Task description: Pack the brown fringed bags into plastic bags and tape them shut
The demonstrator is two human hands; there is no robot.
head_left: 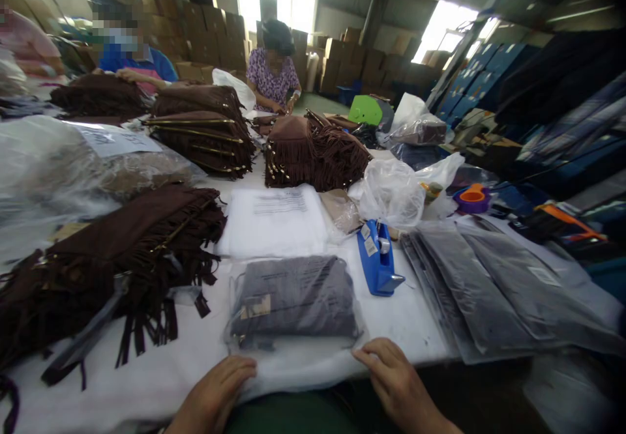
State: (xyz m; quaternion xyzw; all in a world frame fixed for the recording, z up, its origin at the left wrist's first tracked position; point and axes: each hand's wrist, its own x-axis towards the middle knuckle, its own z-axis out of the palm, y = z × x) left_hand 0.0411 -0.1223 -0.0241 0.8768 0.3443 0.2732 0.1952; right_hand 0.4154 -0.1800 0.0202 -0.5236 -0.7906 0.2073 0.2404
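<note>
In front of me on the white-covered table lies a dark grey bag (pixel 298 297) inside a clear plastic sleeve, with a tan label showing through at its lower left. My left hand (pixel 218 391) pinches the near left edge of the plastic sleeve (pixel 293 349). At the near right corner, my right hand (pixel 391 378) has thumb and fingers closed on the same sleeve. A blue tape dispenser (pixel 379 261) stands just beyond the bag's right side. Behind the bag is a stack of printed clear plastic bags (pixel 274 222).
Brown fringed bags (pixel 112 251) are heaped at the left, with more piles (pixel 313 154) further back. Packed grey bags (pixel 489 284) lie overlapping at the right. Crumpled plastic (pixel 394 189) sits behind the dispenser. A co-worker (pixel 274 69) works across the table; others are at the far left.
</note>
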